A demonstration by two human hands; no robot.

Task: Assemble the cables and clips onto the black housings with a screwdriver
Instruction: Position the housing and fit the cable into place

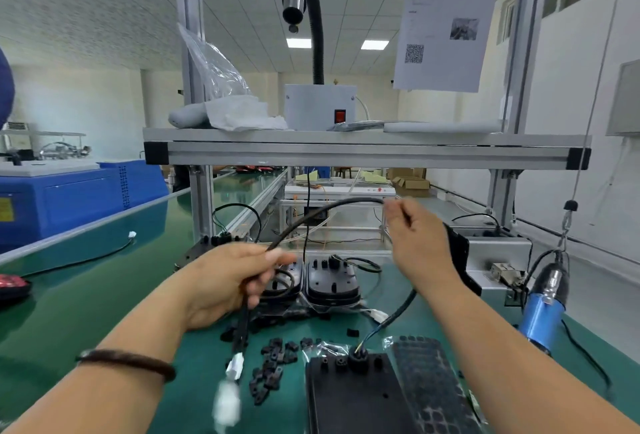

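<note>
I see my left hand [230,283] closed around a thin black sheathed cable [311,217], gripping it at about 9 o'clock from the bench centre. From that fist the cable arcs up and across to 1 o'clock, where my right hand [420,239] pinches its far end between thumb and fingertips; blur hides the exact grip there. Below my left fist the same cable drops toward 6 o'clock and ends in a white plastic connector [231,383], hanging just above the green bench mat [69,309].

Between my two wrists, at the centre, sit two rounded black plastic housings [330,281] side by side, touching. At 6 o'clock lies a flat rectangular black housing [353,395] with a second black cable [398,312] plugged into its top edge. Just left of it, small black plastic clips [273,364] are scattered on the mat. At 3 o'clock a blue-bodied powered screwdriver [542,312] hangs by a cord, well apart from both hands.
</note>
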